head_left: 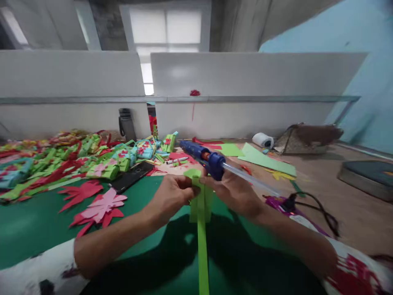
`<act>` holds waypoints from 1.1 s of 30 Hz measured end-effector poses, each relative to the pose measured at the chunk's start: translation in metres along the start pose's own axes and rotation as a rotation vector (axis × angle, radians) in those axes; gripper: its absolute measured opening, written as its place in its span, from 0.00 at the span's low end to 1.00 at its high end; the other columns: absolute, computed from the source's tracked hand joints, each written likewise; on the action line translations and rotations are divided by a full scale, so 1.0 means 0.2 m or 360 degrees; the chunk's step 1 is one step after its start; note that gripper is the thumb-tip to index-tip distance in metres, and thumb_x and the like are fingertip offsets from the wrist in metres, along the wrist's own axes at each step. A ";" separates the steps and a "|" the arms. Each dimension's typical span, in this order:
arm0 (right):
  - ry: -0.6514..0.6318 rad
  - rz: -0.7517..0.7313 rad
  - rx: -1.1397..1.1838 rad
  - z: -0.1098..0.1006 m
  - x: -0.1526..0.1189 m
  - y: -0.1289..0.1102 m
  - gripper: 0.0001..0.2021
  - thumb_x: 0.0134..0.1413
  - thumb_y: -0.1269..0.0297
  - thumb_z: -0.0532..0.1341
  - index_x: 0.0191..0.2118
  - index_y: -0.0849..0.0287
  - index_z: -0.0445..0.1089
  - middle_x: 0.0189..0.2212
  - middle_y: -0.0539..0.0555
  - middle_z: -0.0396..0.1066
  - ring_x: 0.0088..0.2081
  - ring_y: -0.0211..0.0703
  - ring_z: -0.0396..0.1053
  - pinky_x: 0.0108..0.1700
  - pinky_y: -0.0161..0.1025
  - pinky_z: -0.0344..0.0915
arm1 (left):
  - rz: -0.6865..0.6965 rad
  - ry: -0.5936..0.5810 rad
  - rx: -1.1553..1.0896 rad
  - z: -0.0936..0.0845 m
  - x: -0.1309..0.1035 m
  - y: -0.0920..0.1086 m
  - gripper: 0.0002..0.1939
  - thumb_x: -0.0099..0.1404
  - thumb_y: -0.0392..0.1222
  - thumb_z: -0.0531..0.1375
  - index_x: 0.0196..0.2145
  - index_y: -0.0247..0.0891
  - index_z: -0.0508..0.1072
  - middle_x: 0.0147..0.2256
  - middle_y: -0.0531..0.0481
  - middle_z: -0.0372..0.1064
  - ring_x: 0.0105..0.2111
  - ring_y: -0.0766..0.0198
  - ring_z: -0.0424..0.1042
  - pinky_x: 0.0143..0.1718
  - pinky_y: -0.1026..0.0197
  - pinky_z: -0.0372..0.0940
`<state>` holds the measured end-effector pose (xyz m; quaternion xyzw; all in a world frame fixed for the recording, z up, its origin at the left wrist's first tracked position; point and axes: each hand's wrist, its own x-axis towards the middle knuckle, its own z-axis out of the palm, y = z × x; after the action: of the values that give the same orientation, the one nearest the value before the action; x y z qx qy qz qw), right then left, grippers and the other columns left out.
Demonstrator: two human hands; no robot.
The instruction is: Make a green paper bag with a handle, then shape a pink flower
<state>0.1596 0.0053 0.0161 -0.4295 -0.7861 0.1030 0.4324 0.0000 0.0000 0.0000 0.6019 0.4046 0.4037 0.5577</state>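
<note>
Over the green table mat, my left hand (pixel 175 194) is closed in a pinch on the upper part of a light green paper piece (pixel 208 203). A long, narrow green paper strip (pixel 202 254) runs from it down toward me. My right hand (pixel 238 194) is closed around a blue hot glue gun (pixel 204 155), its nozzle pointing away to the left. From the gun's back sticks a clear glue stick (pixel 250 178). The fingertips of my right hand also reach the top of the green paper. Its grip on the gun's handle is partly hidden.
Several paper flowers (pixel 104 205) and a black phone (pixel 132 176) lie to the left, before a heap of paper crafts (pixel 67 159). A dark bottle (pixel 126 125) stands behind. Paper sheets (pixel 267 159), a purple power strip (pixel 282 205) with a black cable, and a bag (pixel 307 139) are on the right.
</note>
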 end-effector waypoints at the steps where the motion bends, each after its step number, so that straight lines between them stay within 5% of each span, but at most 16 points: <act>1: -0.0001 0.0026 -0.0003 0.00 0.00 -0.01 0.01 0.48 0.67 0.58 0.29 0.58 0.65 0.24 0.47 0.66 0.26 0.37 0.63 0.31 0.35 0.58 | -0.0022 -0.0002 0.0009 0.00 0.00 -0.01 0.05 0.52 0.37 0.60 0.27 0.32 0.74 0.22 0.55 0.65 0.21 0.73 0.59 0.25 0.68 0.55; 8: -0.0057 0.0257 0.0033 -0.01 0.03 0.00 0.03 0.46 0.66 0.59 0.26 0.59 0.66 0.19 0.46 0.62 0.22 0.36 0.60 0.28 0.35 0.58 | -0.0191 0.0005 0.0004 0.01 -0.01 -0.04 0.08 0.53 0.41 0.60 0.24 0.31 0.71 0.21 0.53 0.65 0.22 0.71 0.62 0.24 0.67 0.58; 14: 0.0006 0.0341 0.0209 -0.01 0.04 0.02 0.03 0.42 0.68 0.60 0.25 0.60 0.65 0.20 0.46 0.63 0.21 0.33 0.59 0.24 0.32 0.56 | 0.0081 0.0278 -0.0193 0.02 -0.02 -0.02 0.10 0.52 0.39 0.63 0.28 0.37 0.63 0.22 0.57 0.65 0.24 0.69 0.66 0.25 0.66 0.63; 22: -0.0006 0.0472 0.0204 0.00 0.05 0.00 0.04 0.41 0.68 0.60 0.26 0.61 0.65 0.20 0.46 0.63 0.22 0.33 0.59 0.22 0.31 0.55 | 0.0072 0.0139 -0.0124 0.01 0.01 0.00 0.08 0.52 0.32 0.58 0.32 0.34 0.76 0.23 0.55 0.68 0.21 0.74 0.62 0.21 0.71 0.60; 33: 0.0061 0.0440 0.0366 -0.04 0.05 -0.02 0.05 0.45 0.65 0.60 0.27 0.61 0.64 0.21 0.46 0.62 0.23 0.33 0.59 0.24 0.32 0.55 | 0.0001 0.0053 -0.0369 0.00 0.02 -0.03 0.10 0.50 0.31 0.59 0.33 0.33 0.75 0.26 0.52 0.73 0.25 0.67 0.70 0.28 0.64 0.66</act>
<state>0.1602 0.0093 0.0297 -0.4831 -0.6942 0.2425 0.4752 0.0001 0.0038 -0.0057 0.5267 0.3642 0.4580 0.6166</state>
